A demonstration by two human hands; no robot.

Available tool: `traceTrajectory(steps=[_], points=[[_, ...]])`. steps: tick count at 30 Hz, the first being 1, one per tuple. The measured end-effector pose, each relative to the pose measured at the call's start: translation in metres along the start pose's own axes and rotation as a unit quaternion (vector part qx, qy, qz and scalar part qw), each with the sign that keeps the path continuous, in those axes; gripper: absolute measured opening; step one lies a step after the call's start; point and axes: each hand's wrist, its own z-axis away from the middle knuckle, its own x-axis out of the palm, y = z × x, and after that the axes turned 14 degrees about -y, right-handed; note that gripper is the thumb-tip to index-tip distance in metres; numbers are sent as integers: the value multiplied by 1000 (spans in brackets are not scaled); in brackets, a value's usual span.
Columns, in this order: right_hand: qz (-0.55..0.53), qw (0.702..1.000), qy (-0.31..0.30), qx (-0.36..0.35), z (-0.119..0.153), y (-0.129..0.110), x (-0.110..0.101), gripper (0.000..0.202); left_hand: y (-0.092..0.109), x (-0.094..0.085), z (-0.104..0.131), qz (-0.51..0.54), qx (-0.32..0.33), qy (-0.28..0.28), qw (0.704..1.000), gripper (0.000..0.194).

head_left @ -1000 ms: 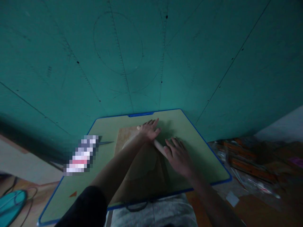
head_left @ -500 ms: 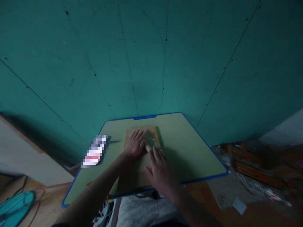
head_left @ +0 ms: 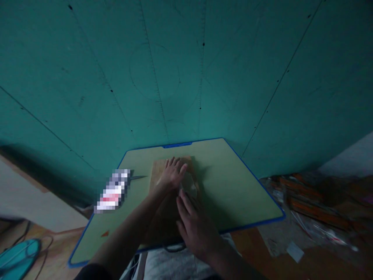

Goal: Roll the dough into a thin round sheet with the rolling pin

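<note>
A brown sheet (head_left: pixel 163 217) lies on a pale green board with a blue rim (head_left: pixel 244 194). My left hand (head_left: pixel 173 173) rests flat on the far end of the sheet, fingers spread. Nearer to me, my right hand (head_left: pixel 194 227) lies flat on the same sheet, fingers pointing away from me. Between the two hands shows a pale, rolled or rod-like thing (head_left: pixel 188 186); the dim light hides its exact shape. Neither hand closes around anything.
Left of the sheet lies a blurred-out object (head_left: pixel 112 190) with a thin pointed tip (head_left: pixel 139 177). A large teal panel (head_left: pixel 186 70) with drawn lines rises behind the board. Plastic-wrapped orange items (head_left: pixel 309 206) clutter the floor at right. A teal object with cables (head_left: pixel 17 258) sits lower left.
Both hands have drawn back toward me and leftward over the brown sheet. The pale rod, plainly seen under both palms a second ago, is now mostly hidden between them. The camera has shifted too.
</note>
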Motion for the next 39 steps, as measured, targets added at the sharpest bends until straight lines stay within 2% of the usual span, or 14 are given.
traceTrajectory(steps=[3, 5, 10, 13, 16, 20, 23, 25, 27, 30, 33, 39], points=[[16, 1000, 19, -10, 3, 10, 1, 62, 11, -3, -9, 0, 19, -26, 999, 40], [26, 999, 19, -9, 7, 19, -2, 61, 23, -4, -20, 7, 8, -34, 999, 44], [46, 998, 31, 18, 23, 44, -8, 55, 61, -3, -55, 31, -36, -24, 999, 58], [58, 998, 30, 25, 26, 47, -8, 55, 70, -6, -59, 40, -38, -15, 998, 58], [58, 998, 16, -1, 17, 33, -6, 57, 54, -10, -43, 38, -24, -16, 999, 54], [22, 994, 10, -107, -4, -4, -2, 44, 7, -10, -5, 28, 4, -42, 999, 41], [0, 986, 2, -169, -19, -29, -2, 35, -25, -8, 20, 24, -17, -54, 998, 47], [-13, 985, -6, -173, -24, -37, -2, 29, -36, -6, 27, 22, -26, -56, 998, 50], [-25, 988, -5, -155, -25, -35, -2, 27, -35, -4, 24, 20, -25, -59, 998, 51], [-36, 991, 8, -125, -16, -19, -2, 34, -20, -4, 7, 22, -3, -66, 998, 47], [-42, 996, 13, -81, -1, 4, -7, 42, 6, -4, -17, 29, 20, -66, 997, 44], [-23, 1000, 2, -7, 30, 44, -16, 51, 57, -4, -56, 47, -5, -49, 998, 45]])
